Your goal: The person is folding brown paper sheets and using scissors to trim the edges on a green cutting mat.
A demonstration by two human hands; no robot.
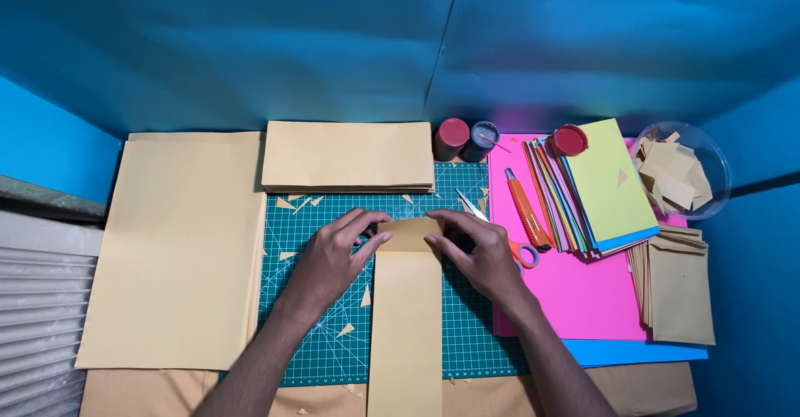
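Seen from above: a long tan kraft-paper strip (406, 317) lying lengthwise down the middle of a green gridded cutting mat (325, 300), its far end folded over into a short flap. Left hand (329, 254) resting palm-down on the mat just left of the strip's folded end, fingers (367, 219) lightly spread, tips curled against the flap's left corner, thumb pressing the strip's left edge just below the fold. Right hand (483, 259) mirrored on the other side, fingers (446, 217) laid flat and slightly apart over the flap's right corner, thumb on the right edge. Folded end thus pinned between both sets of fingertips; rest of the strip running back toward the body and off the near edge of the mat, untouched.

Around the mat, small tan triangular paper scraps (345, 330). Beyond the hands, a stack of folded tan paper sheets (347, 154); to the left, a large flat tan paper sheet (175, 250). Just right of the right hand, orange-handled scissors (523, 253) partly hidden under the wrist, and an orange utility knife (525, 209) lying on a bright pink paper sheet (575, 292). Farther right, a fanned pile of coloured paper with a lime-green top sheet (608, 184), a red round lid (571, 139) on it, two small cylindrical jars (465, 139), a clear plastic bowl of tan offcuts (679, 167), and a stack of small tan paper envelopes (679, 288).
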